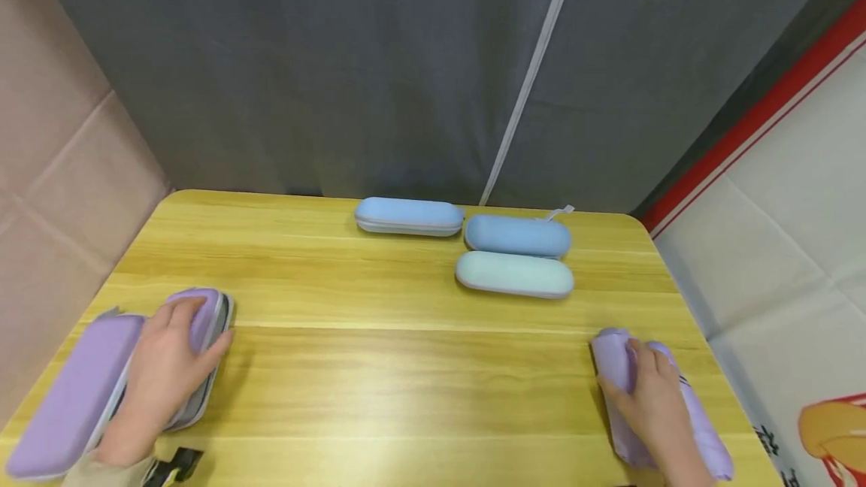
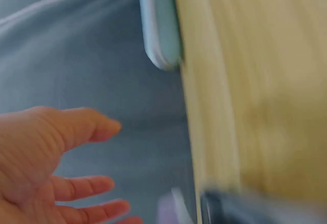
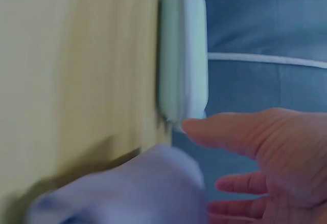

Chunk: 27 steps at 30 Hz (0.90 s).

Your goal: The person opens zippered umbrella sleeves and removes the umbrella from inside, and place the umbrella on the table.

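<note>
On the left of the table in the head view lies a purple hard-shell zip case (image 1: 77, 397), its two long parts side by side with grey zip edges. My left hand (image 1: 165, 363) is over its right part, fingers forward and thumb spread; the left wrist view shows the fingers loosely extended. At the right lies a pale purple fabric bundle (image 1: 612, 389) in two rolls, with dark stripes on one. Over it is my right hand (image 1: 652, 400), fingers spread and thumb apart. The right wrist view shows the blurred bundle below the thumb. Whether either hand touches is unclear.
Toward the back stand a light blue zip case (image 1: 409, 215), a darker blue case (image 1: 517, 236) with a small strap, and a mint case (image 1: 514, 273) before it. A dark grey curtain (image 1: 325, 81) hangs behind the wooden table (image 1: 379, 382). Pale walls flank both sides.
</note>
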Available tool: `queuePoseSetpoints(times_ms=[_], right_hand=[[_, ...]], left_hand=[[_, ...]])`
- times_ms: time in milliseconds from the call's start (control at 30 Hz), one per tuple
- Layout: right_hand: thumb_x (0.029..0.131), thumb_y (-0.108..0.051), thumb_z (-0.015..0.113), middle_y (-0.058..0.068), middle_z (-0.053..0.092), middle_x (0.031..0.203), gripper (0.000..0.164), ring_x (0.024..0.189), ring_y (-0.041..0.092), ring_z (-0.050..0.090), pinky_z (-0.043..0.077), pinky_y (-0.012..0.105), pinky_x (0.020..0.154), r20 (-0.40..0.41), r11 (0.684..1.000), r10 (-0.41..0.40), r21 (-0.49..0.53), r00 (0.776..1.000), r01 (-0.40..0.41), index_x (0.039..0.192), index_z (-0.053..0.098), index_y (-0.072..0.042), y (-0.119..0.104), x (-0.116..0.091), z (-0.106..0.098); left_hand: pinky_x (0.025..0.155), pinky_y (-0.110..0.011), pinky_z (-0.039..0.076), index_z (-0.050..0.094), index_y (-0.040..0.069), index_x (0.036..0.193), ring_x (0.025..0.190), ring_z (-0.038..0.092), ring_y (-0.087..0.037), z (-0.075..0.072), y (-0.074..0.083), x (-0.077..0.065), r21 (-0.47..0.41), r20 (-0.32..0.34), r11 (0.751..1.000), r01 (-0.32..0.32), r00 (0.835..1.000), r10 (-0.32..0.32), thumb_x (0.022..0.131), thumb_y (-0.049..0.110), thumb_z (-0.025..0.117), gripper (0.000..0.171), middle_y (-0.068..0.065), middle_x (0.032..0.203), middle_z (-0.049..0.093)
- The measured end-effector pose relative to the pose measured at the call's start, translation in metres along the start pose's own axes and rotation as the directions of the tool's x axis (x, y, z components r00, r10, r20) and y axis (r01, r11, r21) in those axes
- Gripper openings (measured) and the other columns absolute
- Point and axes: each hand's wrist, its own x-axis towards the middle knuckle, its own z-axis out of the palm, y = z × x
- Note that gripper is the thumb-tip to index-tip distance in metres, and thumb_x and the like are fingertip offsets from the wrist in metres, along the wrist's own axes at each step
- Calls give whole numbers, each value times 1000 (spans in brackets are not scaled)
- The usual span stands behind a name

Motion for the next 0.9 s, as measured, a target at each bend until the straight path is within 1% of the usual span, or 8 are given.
queuePoseSetpoints(times_ms=[133, 233, 300, 400, 500, 633, 800, 900], right_hand=[[72, -7, 77, 37, 48, 114, 66, 106, 53, 42, 36, 63, 84, -22, 993, -82, 78, 996, 83, 124, 44, 16, -15, 19, 0], [77, -7, 73, 37, 48, 116, 61, 107, 52, 43, 37, 61, 85, -17, 986, -105, 128, 994, 106, 125, 44, 17, -25, 33, 1], [80, -8, 71, 37, 48, 117, 59, 106, 50, 45, 39, 60, 83, -5, 984, -101, 144, 995, 100, 125, 43, 17, -31, 43, 4], [82, -9, 69, 37, 47, 118, 57, 103, 48, 48, 43, 59, 78, 16, 981, -85, 177, 996, 81, 126, 43, 16, -38, 56, 13], [84, -9, 67, 37, 44, 122, 58, 104, 49, 49, 46, 58, 77, 52, 974, -48, 226, 997, 35, 128, 40, 17, -40, 68, 22], [86, -8, 65, 38, 41, 126, 59, 107, 52, 48, 46, 59, 80, 91, 955, 8, 294, 996, -35, 130, 36, 17, -34, 82, 30], [86, -11, 64, 37, 39, 131, 63, 109, 51, 49, 46, 57, 84, 110, 930, 55, 356, 992, -91, 133, 34, 17, -27, 97, 37], [89, -19, 63, 34, 36, 136, 68, 115, 48, 46, 42, 55, 91, 186, 904, 118, 386, 976, -183, 138, 29, 13, -26, 104, 38]], left_hand=[[70, -53, 43, 60, -9, 106, 86, 57, -42, 23, 35, 18, -153, -29, 986, -64, 998, 60, 70, 1, 72, 39, -27, 98, 61], [67, -49, 49, 64, -5, 103, 80, 62, -34, 50, 65, 32, -306, 45, 952, -28, 998, 44, 76, -2, 67, 27, -20, 95, 66], [70, -48, 51, 65, -4, 101, 80, 64, -31, 69, 85, 42, -414, 112, 910, 22, 993, 27, 80, -3, 65, 22, -18, 96, 67], [75, -45, 52, 65, -4, 103, 83, 64, -28, 96, 112, 55, -550, 211, 828, 111, 977, 9, 83, -1, 64, 21, -16, 98, 67], [74, -39, 53, 63, -4, 107, 85, 63, -28, 122, 134, 68, -613, 306, 760, 214, 952, -21, 83, 1, 64, 25, -16, 102, 67], [70, -32, 53, 58, -4, 117, 90, 62, -31, 154, 156, 83, -627, 444, 690, 361, 894, -63, 83, 4, 64, 36, -19, 112, 63], [67, -29, 52, 51, -3, 128, 101, 58, -32, 190, 176, 95, -612, 601, 567, 551, 791, -120, 83, 4, 64, 48, -21, 123, 55], [70, -28, 50, 48, 0, 132, 109, 54, -30, 207, 186, 96, -602, 649, 518, 607, 750, -124, 82, 7, 67, 53, -20, 127, 52]])
